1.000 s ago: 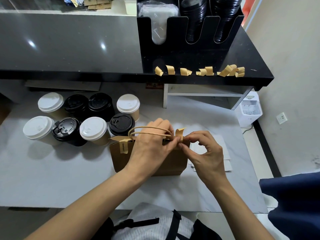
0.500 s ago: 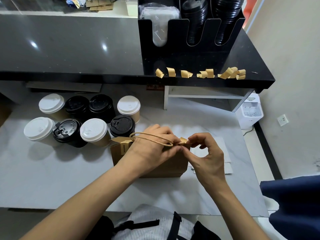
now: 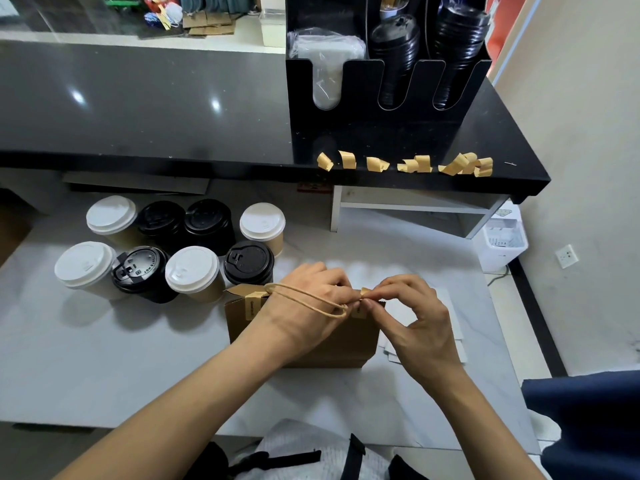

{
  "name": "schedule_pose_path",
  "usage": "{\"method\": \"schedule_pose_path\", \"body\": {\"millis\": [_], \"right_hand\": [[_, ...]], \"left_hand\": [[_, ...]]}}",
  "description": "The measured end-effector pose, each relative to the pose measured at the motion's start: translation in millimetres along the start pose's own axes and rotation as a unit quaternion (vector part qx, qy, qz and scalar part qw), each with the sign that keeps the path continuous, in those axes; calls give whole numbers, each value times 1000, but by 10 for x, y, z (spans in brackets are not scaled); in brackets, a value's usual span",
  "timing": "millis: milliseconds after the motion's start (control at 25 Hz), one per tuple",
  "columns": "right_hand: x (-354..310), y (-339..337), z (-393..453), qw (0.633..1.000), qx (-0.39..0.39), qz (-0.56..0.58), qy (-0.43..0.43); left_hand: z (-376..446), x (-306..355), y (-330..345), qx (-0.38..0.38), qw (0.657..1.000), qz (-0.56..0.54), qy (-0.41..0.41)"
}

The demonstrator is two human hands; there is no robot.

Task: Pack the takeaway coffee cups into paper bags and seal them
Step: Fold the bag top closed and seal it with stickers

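Head-camera view is showing both hands working at the top of the brown kraft-paper bag [image 3: 311, 341], which is standing on the near part of the pale marble counter [image 3: 104, 358], just in front of the cups. A second ago a tan paper sticker strip [image 3: 364, 292] was standing upright above the bag's mouth; now the right hand [image 3: 417, 320] is folding it down over the closed top edge, thumb and forefinger pinched together on it. The left hand [image 3: 304, 306] is gripping the bag's top, fingers curled over the edge, with the twisted paper handle loop [image 3: 308, 299] lying across its back. An identical strip [image 3: 252, 304] is already stuck down at the bag's left corner, so this bag is probably getting its last seal, though the strip's far end is hidden by the fingers.

Just right of the bag, flat white paper sheets [image 3: 446, 327] are lying on the counter. Just beyond the bag, eight lidded takeaway coffee cups [image 3: 194, 268], four white-lidded and four black-lidded, are standing clustered and awaiting packing; the nearest black-lidded one is almost touching the bag's back. Further off, more curled tan sticker strips [image 3: 408, 164] are waiting along the edge of the raised black shelf [image 3: 138, 109], below the black lid organiser [image 3: 381, 133]. Nothing is blocking the hands.
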State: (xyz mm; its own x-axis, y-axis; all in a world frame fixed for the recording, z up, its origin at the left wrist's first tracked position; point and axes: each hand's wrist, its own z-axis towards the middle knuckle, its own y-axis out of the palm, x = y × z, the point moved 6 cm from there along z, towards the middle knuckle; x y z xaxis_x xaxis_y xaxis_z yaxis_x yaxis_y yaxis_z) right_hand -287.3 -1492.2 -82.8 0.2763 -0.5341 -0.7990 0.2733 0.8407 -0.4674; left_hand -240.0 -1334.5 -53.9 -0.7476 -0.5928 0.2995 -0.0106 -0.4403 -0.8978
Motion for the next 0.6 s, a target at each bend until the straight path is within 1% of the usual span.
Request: {"method": "schedule_pose_path", "body": {"millis": [120, 200, 320, 440, 600], "right_hand": [[-35, 5, -15, 1000, 3, -20, -22], [-13, 10, -2, 1000, -2, 2, -11], [91, 42, 19, 999, -42, 21, 22], [156, 65, 26, 996, -81, 17, 42], [158, 78, 46, 996, -70, -1, 51]], "left_hand": [[-3, 17, 8, 7, 1000, 2, 5], [-15, 16, 4, 15, 1000, -12, -13], [-71, -19, -13, 18, 996, -59, -61], [-95, 18, -10, 12, 996, -59, -60], [-115, 22, -2, -6, 997, -53, -63]]}}
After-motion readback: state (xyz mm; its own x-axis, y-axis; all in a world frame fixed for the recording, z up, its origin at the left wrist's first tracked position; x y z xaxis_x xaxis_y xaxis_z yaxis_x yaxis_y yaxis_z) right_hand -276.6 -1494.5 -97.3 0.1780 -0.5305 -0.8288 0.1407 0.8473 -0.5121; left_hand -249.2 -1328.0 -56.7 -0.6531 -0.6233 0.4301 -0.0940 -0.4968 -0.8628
